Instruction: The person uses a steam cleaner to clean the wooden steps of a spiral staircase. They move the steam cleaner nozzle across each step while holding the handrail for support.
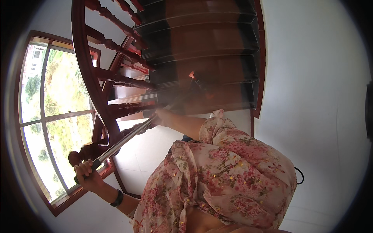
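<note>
A long metal pole (pixel 125 141) with a black grip runs slantwise across the view. My left hand (pixel 86 175), with a black band on its wrist, is closed around the black grip at the lower left. Farther up, my right hand (pixel 163 117) is wrapped around the shaft, beside the balusters; its fingers are blurred. Over the stair treads, the far part of the pole fades into blur near a black and orange fitting (pixel 195 78). What kind of head the pole bears cannot be told.
Dark stairs with a brown middle strip (pixel 204 38) fill the top centre. A dark red wooden handrail (pixel 81 58) with turned balusters (pixel 125 52) curves along the left, before a framed window (pixel 43 119). A white wall (pixel 306 72) stands at right, with a red-brown skirting (pixel 262 58).
</note>
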